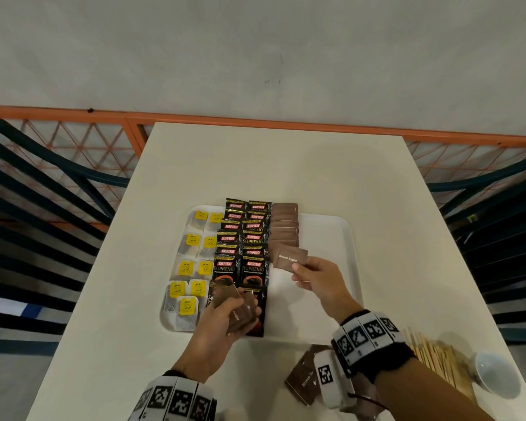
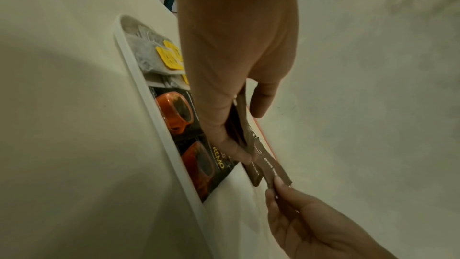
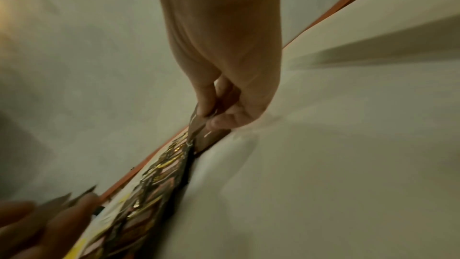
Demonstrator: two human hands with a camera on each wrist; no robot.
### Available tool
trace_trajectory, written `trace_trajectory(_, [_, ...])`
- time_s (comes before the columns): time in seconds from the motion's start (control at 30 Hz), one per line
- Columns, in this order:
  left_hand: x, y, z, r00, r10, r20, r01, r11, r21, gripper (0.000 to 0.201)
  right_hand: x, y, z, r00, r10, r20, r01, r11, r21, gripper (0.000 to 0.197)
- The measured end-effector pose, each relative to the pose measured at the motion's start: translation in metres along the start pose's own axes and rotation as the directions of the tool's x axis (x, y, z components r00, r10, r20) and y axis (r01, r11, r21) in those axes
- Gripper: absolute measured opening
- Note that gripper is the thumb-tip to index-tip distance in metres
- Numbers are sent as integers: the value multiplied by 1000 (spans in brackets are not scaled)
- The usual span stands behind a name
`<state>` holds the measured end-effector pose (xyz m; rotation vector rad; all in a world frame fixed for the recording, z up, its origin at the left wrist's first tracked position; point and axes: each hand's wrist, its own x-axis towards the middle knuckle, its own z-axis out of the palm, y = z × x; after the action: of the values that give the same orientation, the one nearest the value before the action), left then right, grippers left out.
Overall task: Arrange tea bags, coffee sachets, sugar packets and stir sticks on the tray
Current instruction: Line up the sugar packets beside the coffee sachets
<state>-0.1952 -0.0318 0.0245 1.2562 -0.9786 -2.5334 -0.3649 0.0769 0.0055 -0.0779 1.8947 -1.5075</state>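
Right hand (image 1: 315,276) pinching one sugar packet (image 1: 289,259) at 6 o'clock of the brown row, to lengthen it. Left hand (image 1: 225,322) gripping spare packets (image 1: 239,314), kept handy.

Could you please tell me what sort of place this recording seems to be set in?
Probably a café or canteen seating area: a plain white table flanked by dark slatted chairs, against an orange mesh railing and bare wall.

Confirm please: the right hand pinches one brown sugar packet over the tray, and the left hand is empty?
Not quite. The right hand does pinch one brown sugar packet over the tray, but the left hand is not empty: it holds a small stack of brown sugar packets. The head view shows this.
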Motion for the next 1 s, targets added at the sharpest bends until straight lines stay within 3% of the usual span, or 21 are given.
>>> trace_trajectory(0.17, [1,0,0,999,5,34,-3,998,-55,30,20,7,-4,997,-36,-67,17,964,-266,5])
trace_trajectory(0.23, [1,0,-1,999,17,34,-15,999,-42,32,24,9,-2,995,-63,-79,34,943,-331,14])
trace_trajectory(0.5, [-2,0,0,998,67,-9,-66,995,75,32,29,10,7,979,-141,-148,69,910,-409,16])
trace_trajectory(0.77, [0,-1,-1,993,106,59,-114,980,161,30,20,5,9,965,-203,-165,117,900,-421,25])
trace_trajectory(0.87, [0,-3,-1,991,129,28,-132,972,194,29,3,-6,12,959,-272,-77,203,853,-480,19])
trace_trajectory(0.93, [1,-5,0,991,130,11,-130,971,203,30,-13,-15,16,961,-265,78,267,815,-515,19])
trace_trajectory(1.0, [2,-7,3,991,135,6,-133,970,202,30,-27,-19,18,949,-174,263,290,808,-513,23])
